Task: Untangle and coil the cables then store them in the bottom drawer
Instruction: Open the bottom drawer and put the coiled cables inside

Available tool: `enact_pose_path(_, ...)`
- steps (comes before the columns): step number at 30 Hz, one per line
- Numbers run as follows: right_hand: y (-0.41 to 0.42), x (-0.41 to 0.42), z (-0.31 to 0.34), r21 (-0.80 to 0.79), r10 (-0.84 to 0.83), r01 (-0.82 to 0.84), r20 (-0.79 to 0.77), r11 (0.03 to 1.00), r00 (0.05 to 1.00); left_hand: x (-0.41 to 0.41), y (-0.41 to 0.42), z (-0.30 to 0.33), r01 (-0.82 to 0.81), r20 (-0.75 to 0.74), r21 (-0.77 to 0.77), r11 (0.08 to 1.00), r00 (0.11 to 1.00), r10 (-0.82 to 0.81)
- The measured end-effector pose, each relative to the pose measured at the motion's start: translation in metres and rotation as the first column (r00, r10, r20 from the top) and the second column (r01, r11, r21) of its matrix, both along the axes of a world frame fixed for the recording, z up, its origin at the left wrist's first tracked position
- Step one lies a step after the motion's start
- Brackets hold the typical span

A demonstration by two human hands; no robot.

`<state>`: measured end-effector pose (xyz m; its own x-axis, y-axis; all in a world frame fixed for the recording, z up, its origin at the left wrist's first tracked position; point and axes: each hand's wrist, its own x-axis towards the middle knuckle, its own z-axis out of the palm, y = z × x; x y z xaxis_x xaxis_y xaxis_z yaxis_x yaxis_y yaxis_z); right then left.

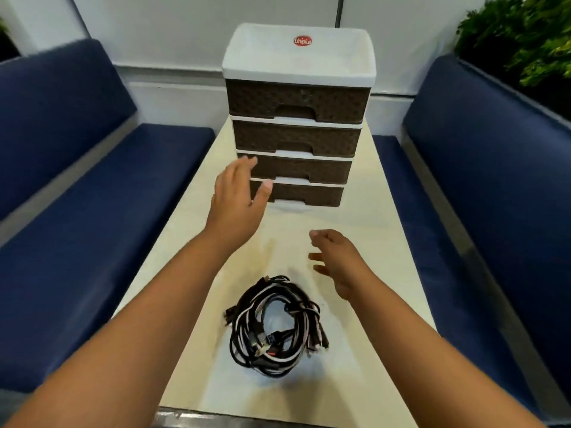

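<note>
With both my left hand (238,196) and right hand (335,261) spread and empty, the black-and-white cable bundle (275,325) lies loose on the cream table (386,242), so yanking the brown woven-plastic bottom drawer (304,194) one-handed could drag the light tower forward

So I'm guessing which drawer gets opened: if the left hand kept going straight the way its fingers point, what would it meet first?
Probably the drawer unit. The left hand is open, fingertips near the left edge of the lower two drawers. From this one view, I cannot tell whether it would meet the third or the bottom drawer.
</note>
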<state>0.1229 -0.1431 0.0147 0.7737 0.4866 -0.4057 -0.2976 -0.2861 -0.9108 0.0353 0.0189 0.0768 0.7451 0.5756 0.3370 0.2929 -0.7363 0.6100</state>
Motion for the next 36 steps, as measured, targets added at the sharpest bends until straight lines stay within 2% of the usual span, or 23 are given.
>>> enact_pose_path(5,0.031,0.048,0.0,0.227,0.005,0.088,-0.38,0.97,0.925,0.068,0.027,0.084,-0.053,0.032,0.357,0.932,0.998,0.045)
enact_pose_path(8,0.057,0.068,-0.011,0.299,-0.035,0.215,-0.511,0.93,0.859,0.102,0.048,0.109,-0.031,-0.066,0.542,0.84,0.995,0.079)
enact_pose_path(10,0.077,0.078,-0.017,0.31,-0.076,0.293,-0.558,0.904,0.826,0.119,0.065,0.11,0.02,-0.147,0.611,0.791,0.985,0.088)
enact_pose_path(14,0.114,0.093,-0.025,0.3,-0.121,0.398,-0.648,0.867,0.752,0.132,0.088,0.088,0.058,-0.187,0.63,0.775,0.979,0.078)
enact_pose_path(19,0.141,0.107,-0.032,0.333,-0.134,0.562,-0.763,0.757,0.632,0.135,0.098,0.073,0.029,-0.061,0.66,0.751,0.998,0.015)
enact_pose_path(26,0.133,0.077,-0.045,0.375,-0.111,0.618,-0.79,0.691,0.603,0.139,0.103,0.068,0.013,0.034,0.667,0.745,0.998,-0.047)
enact_pose_path(36,0.096,0.031,-0.049,0.299,-0.119,0.633,-0.839,0.714,0.53,0.137,0.1,0.07,0.044,0.007,0.623,0.781,0.998,-0.062)
